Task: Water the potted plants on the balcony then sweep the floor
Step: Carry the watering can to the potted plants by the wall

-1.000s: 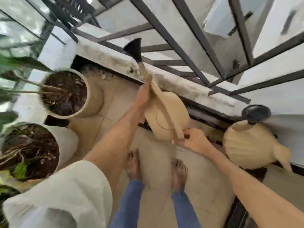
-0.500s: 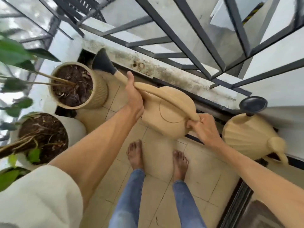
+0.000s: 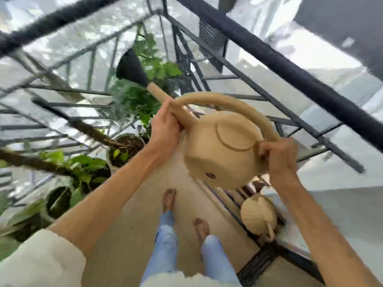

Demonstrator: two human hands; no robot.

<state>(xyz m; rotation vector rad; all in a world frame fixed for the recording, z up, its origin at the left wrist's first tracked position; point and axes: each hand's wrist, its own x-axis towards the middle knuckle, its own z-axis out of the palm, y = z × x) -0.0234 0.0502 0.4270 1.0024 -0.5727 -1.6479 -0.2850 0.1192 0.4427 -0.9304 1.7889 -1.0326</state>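
Note:
I hold a beige watering can (image 3: 221, 150) up at chest height in front of me. My left hand (image 3: 164, 126) grips the base of its spout. At the rear, my right hand (image 3: 278, 156) grips the end of the arched handle. The black sprinkler head (image 3: 131, 69) points up and away toward a leafy green plant (image 3: 145, 94) by the railing. Several potted plants stand along the left side: a white pot with dark soil (image 3: 126, 150) and more leafy pots (image 3: 83, 172) nearer me.
A second beige watering can (image 3: 259, 216) sits on the floor at my right, beside a dark door track (image 3: 257, 264). Black metal railing bars (image 3: 290, 73) enclose the balcony ahead and right. My bare feet stand on beige floor tiles (image 3: 124, 235).
I have lifted the can from knee level to chest height and turned left along the balcony. The spout now aims at the far leafy plant, and more pots have come into view.

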